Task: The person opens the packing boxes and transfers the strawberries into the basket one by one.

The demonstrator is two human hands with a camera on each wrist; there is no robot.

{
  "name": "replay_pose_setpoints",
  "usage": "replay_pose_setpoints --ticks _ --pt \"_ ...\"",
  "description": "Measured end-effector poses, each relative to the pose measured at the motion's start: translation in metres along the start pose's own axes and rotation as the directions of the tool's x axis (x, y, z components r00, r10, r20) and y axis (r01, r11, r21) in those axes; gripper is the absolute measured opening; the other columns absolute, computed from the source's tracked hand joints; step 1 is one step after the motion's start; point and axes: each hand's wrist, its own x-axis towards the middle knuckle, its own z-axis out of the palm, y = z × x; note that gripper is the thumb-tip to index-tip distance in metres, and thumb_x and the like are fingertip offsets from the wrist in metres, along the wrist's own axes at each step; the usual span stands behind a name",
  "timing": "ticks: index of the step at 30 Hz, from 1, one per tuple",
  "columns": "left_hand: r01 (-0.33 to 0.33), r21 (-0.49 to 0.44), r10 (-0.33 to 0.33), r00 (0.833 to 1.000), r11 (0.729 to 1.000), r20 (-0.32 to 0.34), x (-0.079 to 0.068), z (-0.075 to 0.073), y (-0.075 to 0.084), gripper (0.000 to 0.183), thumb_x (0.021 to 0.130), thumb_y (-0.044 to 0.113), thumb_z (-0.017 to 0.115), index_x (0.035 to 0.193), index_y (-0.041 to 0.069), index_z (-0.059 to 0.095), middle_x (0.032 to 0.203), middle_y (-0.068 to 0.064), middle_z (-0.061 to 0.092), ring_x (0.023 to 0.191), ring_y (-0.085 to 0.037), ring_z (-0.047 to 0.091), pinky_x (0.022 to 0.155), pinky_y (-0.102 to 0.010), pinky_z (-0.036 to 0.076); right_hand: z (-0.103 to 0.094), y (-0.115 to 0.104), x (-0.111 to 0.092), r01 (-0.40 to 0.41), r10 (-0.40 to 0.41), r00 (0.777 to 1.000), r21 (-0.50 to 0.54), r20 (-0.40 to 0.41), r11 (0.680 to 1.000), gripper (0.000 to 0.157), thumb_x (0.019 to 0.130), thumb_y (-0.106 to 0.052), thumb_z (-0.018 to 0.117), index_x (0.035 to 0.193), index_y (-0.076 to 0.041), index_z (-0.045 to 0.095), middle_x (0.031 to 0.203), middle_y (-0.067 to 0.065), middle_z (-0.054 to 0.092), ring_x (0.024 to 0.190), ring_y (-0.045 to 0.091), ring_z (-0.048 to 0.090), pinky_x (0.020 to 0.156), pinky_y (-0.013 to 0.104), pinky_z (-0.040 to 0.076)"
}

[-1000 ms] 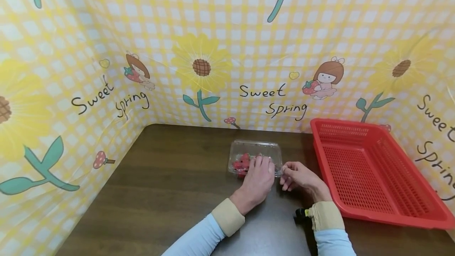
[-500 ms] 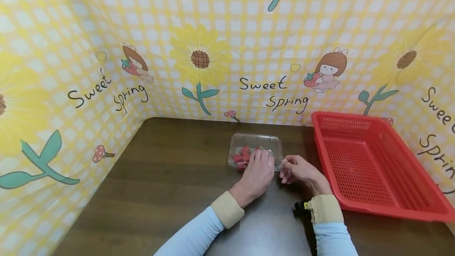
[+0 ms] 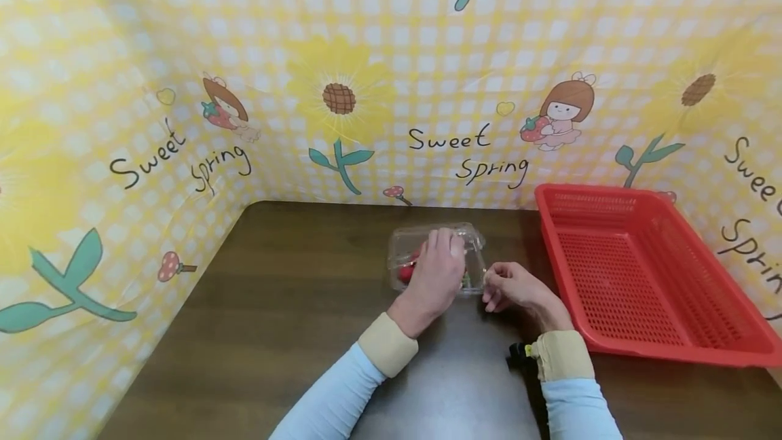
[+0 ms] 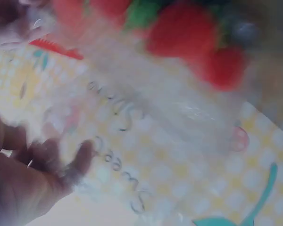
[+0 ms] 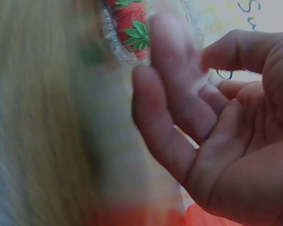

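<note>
Since half a second ago, our left hand (image 3: 432, 271) has shifted leftward and up, and the clear lid (image 4: 179, 115) has lifted with it, while our right hand (image 3: 518, 289) has stayed at the near right corner of the clear plastic box (image 3: 473, 284). We grip the raised lid with the left hand, thumb and fingers bent at its edge, though the left wrist view is blurred there. With the right thumb and a finger we pinch the box at its corner; the other right fingers bend loosely, holding nothing. We see the box sitting on the dark wooden table (image 3: 287, 311), with red strawberries (image 3: 405, 272) inside, partly behind our left hand; green leaves show on them from the wrists. To the right, near our right arm and apart from the box, stands a red perforated basket (image 3: 678, 352). Behind everything hangs yellow checked cloth (image 3: 391, 32) printed with sunflowers and lettering.
</note>
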Motion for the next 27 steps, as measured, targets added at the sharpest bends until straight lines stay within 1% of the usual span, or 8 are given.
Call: replay_pose_setpoints --ticks 2,7,9,14,19,22,24,27 --pt "0.004 -0.003 -0.004 1.000 1.000 0.023 0.003 -0.006 0.000 0.013 0.095 0.012 0.058 0.104 0.002 0.060 0.102 -0.011 0.055 0.088 -0.023 0.051 0.076 -0.031 0.050 0.003 -0.001 0.000 -0.010 0.010 1.000 0.004 0.004 1.000 0.015 0.100 -0.011 0.047 0.099 0.003 0.054 0.074 0.008 0.064 0.060 0.018 0.066 0.066 0.039 0.059" --pt "-0.016 -0.012 0.018 0.990 1.000 0.138 0.003 -0.012 -0.001 0.013 0.096 0.011 0.056 0.105 0.004 0.060 0.104 -0.010 0.054 0.093 -0.023 0.051 0.083 -0.033 0.049 0.004 -0.004 -0.001 -0.045 0.045 0.999 -0.013 -0.024 0.999 0.014 0.099 -0.011 0.047 0.098 0.001 0.055 0.072 0.008 0.064 0.059 0.018 0.064 0.065 0.037 0.059" --pt "-0.021 -0.038 0.027 0.984 0.999 0.174 0.003 -0.014 -0.003 0.015 0.093 0.012 0.062 0.106 0.005 0.060 0.104 -0.010 0.054 0.095 -0.023 0.050 0.086 -0.034 0.049 0.003 -0.004 -0.002 -0.064 0.064 0.998 -0.016 -0.030 0.998 0.015 0.100 -0.012 0.047 0.099 0.000 0.056 0.073 0.009 0.064 0.059 0.018 0.065 0.066 0.037 0.059" --pt "-0.018 -0.078 0.038 0.966 0.997 0.258 0.009 -0.024 -0.012 0.040 0.077 0.023 0.079 0.110 0.010 0.060 0.109 -0.008 0.055 0.099 -0.024 0.050 0.089 -0.037 0.048 0.000 -0.005 -0.001 -0.083 0.083 0.996 -0.019 -0.019 0.996 0.016 0.100 -0.013 0.047 0.099 0.000 0.057 0.074 0.009 0.066 0.060 0.019 0.066 0.067 0.038 0.059" --pt "-0.014 -0.056 0.030 0.959 0.998 0.282 0.024 -0.031 -0.020 0.040 0.079 0.026 0.079 0.112 0.015 0.060 0.111 -0.006 0.057 0.105 -0.026 0.049 0.094 -0.042 0.045 -0.002 -0.007 -0.003 -0.093 0.093 0.996 -0.032 -0.017 0.995 0.017 0.099 -0.013 0.047 0.100 0.000 0.057 0.072 0.008 0.065 0.059 0.019 0.065 0.064 0.037 0.058" --pt "-0.033 -0.030 0.040 0.962 0.999 0.272 0.037 -0.034 -0.025 0.040 0.079 0.026 0.079 0.112 0.015 0.059 0.110 -0.005 0.058 0.107 -0.026 0.051 0.095 -0.043 0.045 -0.002 -0.009 -0.004 -0.103 0.102 0.994 -0.043 -0.027 0.994 0.017 0.099 -0.013 0.046 0.099 0.001 0.057 0.071 0.008 0.065 0.057 0.019 0.065 0.061 0.035 0.057" --pt "-0.039 -0.008 0.039 0.963 0.999 0.268 0.046 -0.035 -0.030 0.039 0.079 0.025 0.077 0.111 0.015 0.057 0.109 -0.005 0.058 0.106 -0.026 0.052 0.092 -0.043 0.047 -0.001 -0.009 -0.005 -0.101 0.099 0.994 -0.053 -0.036 0.994 0.017 0.099 -0.012 0.046 0.099 0.001 0.057 0.070 0.008 0.065 0.056 0.018 0.065 0.059 0.035 0.056" --pt "-0.027 0.019 0.021 0.964 0.999 0.264 0.061 -0.034 -0.037 0.027 0.088 0.026 0.070 0.109 0.015 0.057 0.107 -0.005 0.059 0.103 -0.026 0.054 0.087 -0.042 0.048 0.001 -0.008 -0.004 -0.084 0.080 0.995 -0.064 -0.055 0.994 0.017 0.097 -0.011 0.046 0.097 0.002 0.057 0.068 0.008 0.065 0.055 0.018 0.064 0.057 0.035 0.056"
